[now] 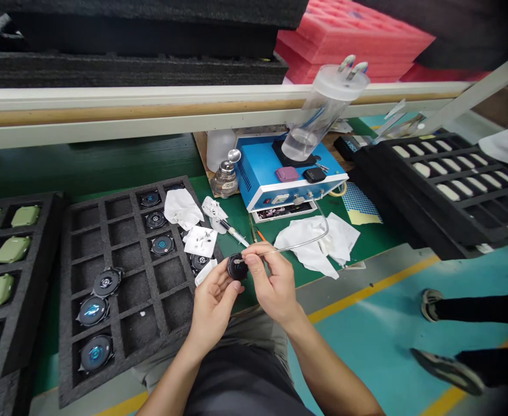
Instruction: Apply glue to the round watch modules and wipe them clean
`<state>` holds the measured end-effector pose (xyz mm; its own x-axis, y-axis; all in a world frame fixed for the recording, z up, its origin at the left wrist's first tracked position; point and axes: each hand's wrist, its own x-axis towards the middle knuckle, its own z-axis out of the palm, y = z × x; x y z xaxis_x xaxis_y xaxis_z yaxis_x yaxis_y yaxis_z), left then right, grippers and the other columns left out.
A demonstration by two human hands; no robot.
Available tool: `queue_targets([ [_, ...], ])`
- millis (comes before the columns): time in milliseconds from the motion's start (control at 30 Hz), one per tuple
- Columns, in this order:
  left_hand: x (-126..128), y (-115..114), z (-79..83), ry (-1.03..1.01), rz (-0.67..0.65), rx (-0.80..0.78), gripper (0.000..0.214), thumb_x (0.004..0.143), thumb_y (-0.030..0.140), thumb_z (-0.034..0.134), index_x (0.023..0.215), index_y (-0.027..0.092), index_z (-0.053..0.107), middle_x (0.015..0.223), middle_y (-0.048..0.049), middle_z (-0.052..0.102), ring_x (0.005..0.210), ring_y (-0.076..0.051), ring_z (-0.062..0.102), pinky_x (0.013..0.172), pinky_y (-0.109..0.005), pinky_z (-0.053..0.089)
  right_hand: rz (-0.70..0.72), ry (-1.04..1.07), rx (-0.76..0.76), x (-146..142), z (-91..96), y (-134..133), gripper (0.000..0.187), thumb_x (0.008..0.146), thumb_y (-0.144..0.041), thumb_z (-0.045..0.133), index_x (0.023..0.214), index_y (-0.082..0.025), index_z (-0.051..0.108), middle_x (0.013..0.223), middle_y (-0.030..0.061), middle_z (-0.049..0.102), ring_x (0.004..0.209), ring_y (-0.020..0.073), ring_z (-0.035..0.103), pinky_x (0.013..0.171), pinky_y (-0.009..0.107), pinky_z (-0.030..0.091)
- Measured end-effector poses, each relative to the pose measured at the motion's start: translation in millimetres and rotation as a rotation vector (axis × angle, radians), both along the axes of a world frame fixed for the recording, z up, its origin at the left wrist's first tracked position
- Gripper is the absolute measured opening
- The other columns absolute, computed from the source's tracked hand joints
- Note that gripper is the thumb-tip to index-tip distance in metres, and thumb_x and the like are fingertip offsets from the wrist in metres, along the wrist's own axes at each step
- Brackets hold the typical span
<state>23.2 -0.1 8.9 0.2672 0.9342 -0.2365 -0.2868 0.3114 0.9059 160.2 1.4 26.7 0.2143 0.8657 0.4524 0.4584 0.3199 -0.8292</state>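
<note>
Green desk [373,240] beyond the left hand [214,303] and right hand [276,283]. Big black foam tray [66,323] left of the hands: round watches sit in several slots, one cocked up over its slot edge. Farther left, green-case tray [41,289], one green case per visible slot. Well off to the right, dark tray [414,208] with rows of white pieces. Past the fingers, blue unit [258,167] with a clear cylinder [318,110] on top; can't tell if there's liquid in it. Glass bottle [224,180] just left of the unit.

Round watch [236,270] is up in the left hand, ahead of the torso, display facing up at the wearer. Round outline, so long axis can't be read. Left hand palm up, fingers under the rim, thumb at near edge. Right hand comes in from the right, knuckles up, thumb and index pinching the end of a clear tube [299,248]; tube runs right, then bends up to the unit. Pale tip [238,260] sits at the display, contact unclear.
</note>
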Motion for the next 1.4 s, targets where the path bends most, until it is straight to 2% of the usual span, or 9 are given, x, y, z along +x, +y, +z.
queue_targets([
  [1400, -0.1, -0.4, 0.3, -0.011, 0.003, -0.003, 0.049, 0.081, 0.029, 0.078, 0.128, 0.018, 0.067, 0.128, -0.0134, 0.072, 0.116, -0.028, 0.07, 0.082, -0.031, 0.063, -0.009, -0.002, -0.013, -1.3, 0.5, -1.9, 0.013, 0.099, -0.021, 0.052, 0.093, -0.022, 0.064, 0.088, 0.0028, 0.07, 0.086, 0.0166, 0.066, 0.077, 0.031, 0.053],
])
